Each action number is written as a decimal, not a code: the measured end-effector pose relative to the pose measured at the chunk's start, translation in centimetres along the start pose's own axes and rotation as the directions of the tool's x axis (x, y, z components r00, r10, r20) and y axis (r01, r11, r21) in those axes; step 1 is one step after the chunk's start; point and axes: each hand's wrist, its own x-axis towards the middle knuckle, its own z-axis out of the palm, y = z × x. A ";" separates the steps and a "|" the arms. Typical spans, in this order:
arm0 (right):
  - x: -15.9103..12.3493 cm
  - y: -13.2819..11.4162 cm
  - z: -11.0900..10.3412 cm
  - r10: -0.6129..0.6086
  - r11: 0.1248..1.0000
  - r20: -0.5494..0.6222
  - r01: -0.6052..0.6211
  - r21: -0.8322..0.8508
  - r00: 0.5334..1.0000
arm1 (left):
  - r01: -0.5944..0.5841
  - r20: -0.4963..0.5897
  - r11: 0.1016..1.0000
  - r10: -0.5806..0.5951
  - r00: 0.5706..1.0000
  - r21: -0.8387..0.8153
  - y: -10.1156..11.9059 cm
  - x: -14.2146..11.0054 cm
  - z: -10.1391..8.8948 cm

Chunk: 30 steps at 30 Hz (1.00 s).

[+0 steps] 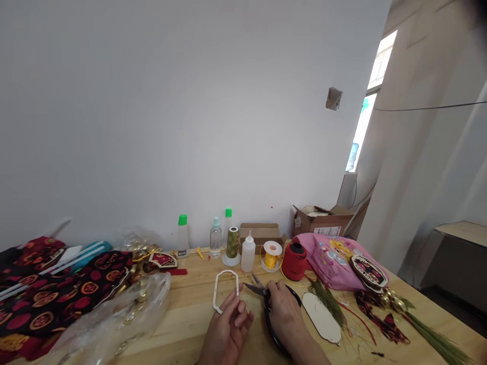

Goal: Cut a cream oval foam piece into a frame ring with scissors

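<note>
Between the fingers of my left hand (231, 319) is a thin pale frame (216, 292) with scalloped ends, held upright by its right side. My right hand (284, 310) grips a pair of black-handled scissors (256, 289). Their blades are parted and point left toward the frame's edge, close to my left fingertips. Whether a blade touches the frame I cannot tell. Just right of my right hand lies a flat cream plaque (321, 317) of similar outline, beside a green tassel (326, 299).
Behind my hands stand a white squeeze bottle (248, 254), a yellow cord spool (271, 256), a red thread cone (294, 262) and a green thread spool (232, 243). Patterned dark fabric (83, 284) and a plastic bag (148, 304) cover the left. A pink bag (323, 258) lies right.
</note>
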 end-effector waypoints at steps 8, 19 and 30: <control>-0.8 -0.6 -0.5 -0.078 0.997 0.084 0.079 -0.016 0.993 | 0.042 0.009 0.999 -0.042 0.999 -0.013 -0.2 0.3 -0.3; 0.2 -1.3 -0.6 -0.027 0.996 0.112 0.036 -0.080 0.993 | 0.134 0.041 0.970 -0.128 0.991 -0.204 0.2 0.0 0.2; 1.1 -0.4 0.1 0.046 0.995 0.041 -0.042 -0.094 0.998 | 0.226 0.045 0.929 -0.222 0.974 -0.292 0.2 -0.8 0.5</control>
